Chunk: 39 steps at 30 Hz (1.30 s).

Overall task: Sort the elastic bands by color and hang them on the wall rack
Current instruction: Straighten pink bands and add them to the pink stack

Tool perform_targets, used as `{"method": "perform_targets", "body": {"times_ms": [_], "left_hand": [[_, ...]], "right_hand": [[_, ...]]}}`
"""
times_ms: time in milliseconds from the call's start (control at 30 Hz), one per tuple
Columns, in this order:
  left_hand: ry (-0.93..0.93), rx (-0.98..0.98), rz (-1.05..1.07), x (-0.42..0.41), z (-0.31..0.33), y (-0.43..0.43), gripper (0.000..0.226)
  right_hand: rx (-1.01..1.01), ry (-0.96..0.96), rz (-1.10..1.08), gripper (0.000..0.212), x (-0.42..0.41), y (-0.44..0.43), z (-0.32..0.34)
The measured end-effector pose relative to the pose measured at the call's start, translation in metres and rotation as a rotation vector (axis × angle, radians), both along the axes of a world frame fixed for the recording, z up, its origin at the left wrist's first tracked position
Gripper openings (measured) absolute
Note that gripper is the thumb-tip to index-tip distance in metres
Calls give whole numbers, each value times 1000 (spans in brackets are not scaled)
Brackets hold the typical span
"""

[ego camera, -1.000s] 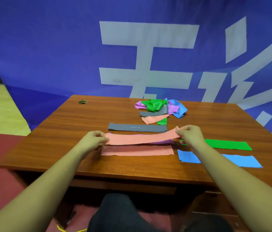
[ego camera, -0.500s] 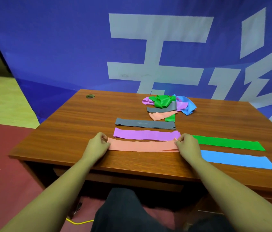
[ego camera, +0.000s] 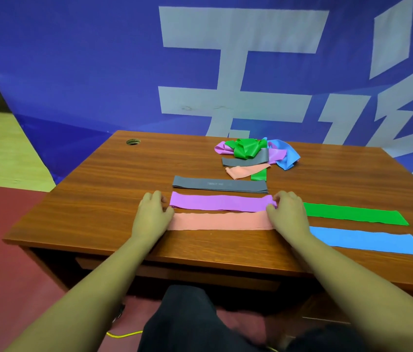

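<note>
A salmon elastic band [ego camera: 220,221] lies flat near the front edge of the desk [ego camera: 98,189], stretched between both hands. The left hand [ego camera: 151,214] sits at its 9 o'clock end with the thumb touching the band's edge. The right hand [ego camera: 288,214] covers its 3 o'clock end, fingertips reaching the end of the purple band [ego camera: 219,202]. Both grips are loosely curled; I cannot tell whether either one pinches the salmon band or only rests on it. The purple band lies just at the salmon band's 12 o'clock, and a grey band [ego camera: 219,184] beyond it. At 3 o'clock of the right hand lie a green band [ego camera: 352,214] and, nearer the front edge, a blue band [ego camera: 368,241]. A tangled heap of bands [ego camera: 256,156] sits at the grey band's 1 o'clock.
</note>
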<state>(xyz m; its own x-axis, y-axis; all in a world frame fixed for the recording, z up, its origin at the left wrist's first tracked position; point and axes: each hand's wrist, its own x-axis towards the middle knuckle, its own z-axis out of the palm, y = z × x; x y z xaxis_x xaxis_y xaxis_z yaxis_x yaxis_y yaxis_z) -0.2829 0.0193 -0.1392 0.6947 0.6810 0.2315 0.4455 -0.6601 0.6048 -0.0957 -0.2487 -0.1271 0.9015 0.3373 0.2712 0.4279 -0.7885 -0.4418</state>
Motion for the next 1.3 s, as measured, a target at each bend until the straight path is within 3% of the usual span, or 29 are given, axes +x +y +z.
{"method": "perform_targets", "body": {"times_ms": [233,433,633,767,867,1000,1167,1300], "left_hand": [[-7,13,-188,88,26,-17,6],[46,-42,-261,168,29,-25,12],[120,-77,-243,233,10,-13,18],[231,-84,-141,266,-5,-5,40],[258,-76,-93,279,-10,-6,28],[66,-177,-188,281,-8,-3,5],[-220,-345,-313,270,34,-6,17],[-402,-468,-344,262,87,-19,10]], "right_hand": [[1,59,51,25,43,26,25],[-32,101,79,25,88,47,23],[-38,105,196,34,127,76,5],[-89,89,234,34,149,89,-9],[-91,76,210,24,161,94,-15],[-22,94,220,18,166,93,-14],[275,59,184,11,162,82,22],[496,-24,168,11,155,77,65]]}}
